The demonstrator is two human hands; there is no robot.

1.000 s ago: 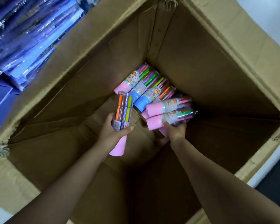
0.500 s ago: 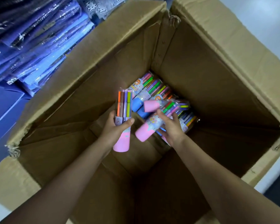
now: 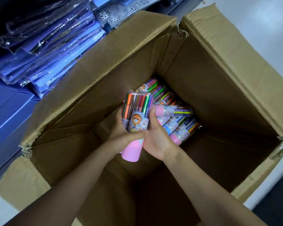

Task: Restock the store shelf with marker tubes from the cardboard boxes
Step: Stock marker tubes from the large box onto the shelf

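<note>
My left hand (image 3: 121, 132) and right hand (image 3: 155, 137) clasp two marker tubes (image 3: 138, 121) together above the cardboard box (image 3: 121, 51); remaining tubes (image 3: 178, 121) lie toward three o'clock. I should squeeze evenly, lifting straight.

Marker tubes (image 3: 178, 121) lie in the cardboard box (image 3: 203, 75), right of the packets (image 3: 44, 51).

Two bare forearms in view, no sleeves reaching wrists. Left hand (image 3: 121, 136) and right hand (image 3: 158, 141) bare: no gloves, rings, watch or bracelet visible. Fingernails short, unpainted where visible.
</note>
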